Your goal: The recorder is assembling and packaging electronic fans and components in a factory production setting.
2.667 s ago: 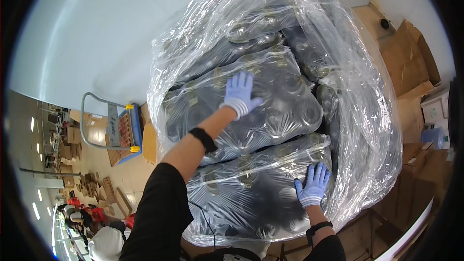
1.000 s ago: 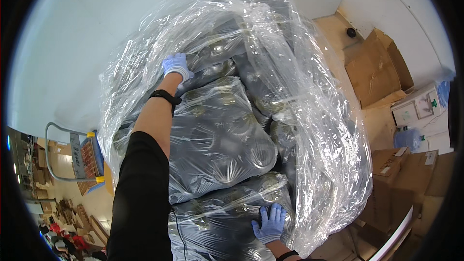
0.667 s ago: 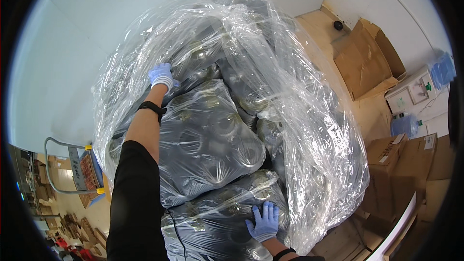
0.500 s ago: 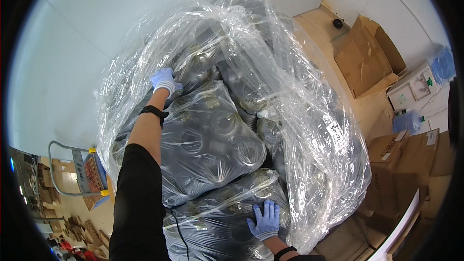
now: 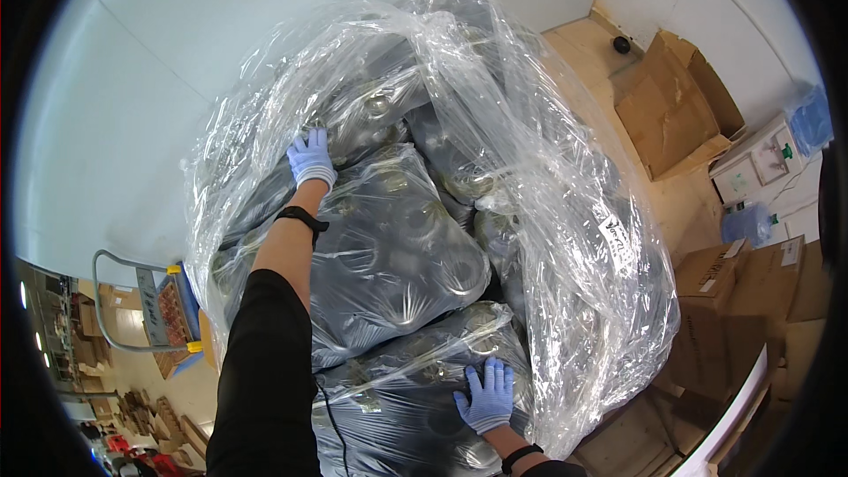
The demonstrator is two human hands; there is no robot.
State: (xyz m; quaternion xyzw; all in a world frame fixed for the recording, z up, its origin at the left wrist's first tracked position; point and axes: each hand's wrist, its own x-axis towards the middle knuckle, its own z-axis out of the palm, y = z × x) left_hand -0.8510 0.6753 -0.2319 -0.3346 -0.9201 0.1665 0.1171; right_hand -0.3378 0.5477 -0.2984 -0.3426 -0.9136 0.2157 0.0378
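Both hands wear light blue knitted gloves. My left hand [image 5: 311,159] reaches far forward and rests on the plastic by the upper left corner of a middle bag [image 5: 397,243], fingers extended and little apart. My right hand [image 5: 488,396] lies flat with fingers spread on the nearest bag [image 5: 411,406]. These clear bags are packed with dark grey round-shaped items whose kind I cannot make out. Around the bags stands a large crumpled clear plastic liner [image 5: 565,300], its loose folds draped over the far and right bags. A white handwritten label [image 5: 616,241] sticks to its right side.
A blue-grey wall [image 5: 132,124] rises behind and left of the load. A trolley with a grey handle [image 5: 106,300] stands at left. An open cardboard box [image 5: 676,110], water bottles [image 5: 749,223] and stacked cartons [image 5: 751,309] are on the right.
My left hand has shifted slightly right along the plastic, with its fingers now pointing farther forward. The right hand stays on the near bag. The view has moved slightly.
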